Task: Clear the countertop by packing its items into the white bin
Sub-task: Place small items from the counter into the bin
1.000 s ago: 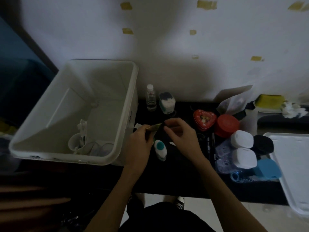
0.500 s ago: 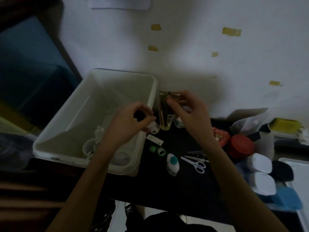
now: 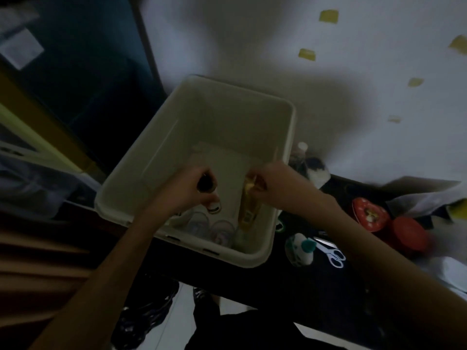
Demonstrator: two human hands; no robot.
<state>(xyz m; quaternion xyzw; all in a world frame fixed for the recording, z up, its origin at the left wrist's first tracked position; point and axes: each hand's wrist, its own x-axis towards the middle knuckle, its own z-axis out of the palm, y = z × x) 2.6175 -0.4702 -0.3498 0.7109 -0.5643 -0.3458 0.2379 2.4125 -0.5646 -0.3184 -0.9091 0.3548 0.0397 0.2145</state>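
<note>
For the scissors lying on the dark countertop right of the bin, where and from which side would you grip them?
Judging by the pose, grip the scissors at the pale looped handles, nearest the person, coming from above. They lie flat on the countertop, blades pointing away toward the bin, so the loops give the fingers something to pinch.

red jar [image 3: 409, 236] blurred, bin [image 3: 265, 251] contents indistinct

A single head-worn camera looks steeply down from close above the white bin [image 3: 161, 157] at the tabletop's [image 3: 316, 286] left end, facing the wall; no second view.
</note>
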